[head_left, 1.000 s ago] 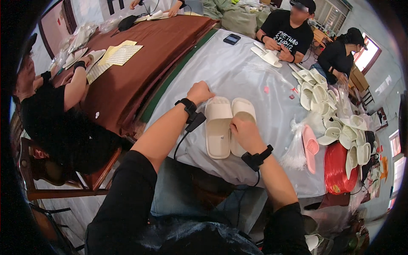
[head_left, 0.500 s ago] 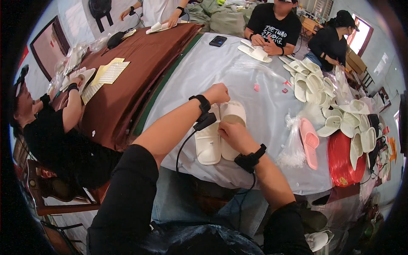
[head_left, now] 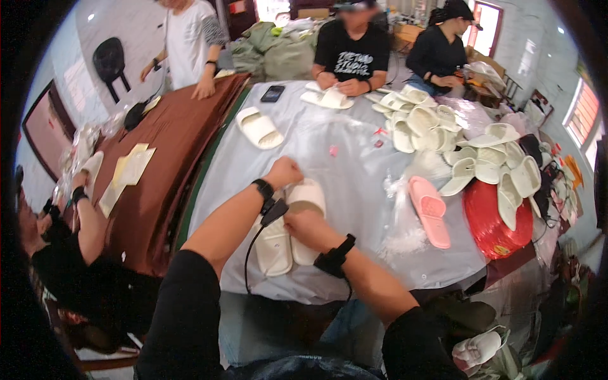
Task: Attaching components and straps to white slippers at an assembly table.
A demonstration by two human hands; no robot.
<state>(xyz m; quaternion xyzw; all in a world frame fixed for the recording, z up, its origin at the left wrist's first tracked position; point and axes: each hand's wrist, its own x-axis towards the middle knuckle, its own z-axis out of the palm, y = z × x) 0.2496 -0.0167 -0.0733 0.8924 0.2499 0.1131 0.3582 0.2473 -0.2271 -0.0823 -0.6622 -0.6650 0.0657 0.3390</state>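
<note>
A pair of cream slide slippers lies side by side on the grey-covered table in front of me, the left slipper (head_left: 274, 252) and the right slipper (head_left: 309, 195). My left hand (head_left: 284, 172) is closed just above the straps, its fingertips pinched together. Over the middle of the pair, my right hand (head_left: 306, 228) is also closed, knuckles up, partly covering both slippers. Anything between the fingers of either hand is hidden or too small to make out. A dark wrist device (head_left: 272, 206) with a cable hangs beside my left wrist.
A single cream slipper (head_left: 259, 128) lies ahead, near a phone (head_left: 272, 94). To the right are a pink slipper (head_left: 429, 211), a heap of cream slippers (head_left: 424, 123) and a red coil (head_left: 497, 221). Co-workers sit or stand around the grey table and the brown-covered table (head_left: 190, 130).
My view has turned right. My right hand has moved left across the pair. A single cream slipper now lies by the phone; the standing person's hand no longer has one.
</note>
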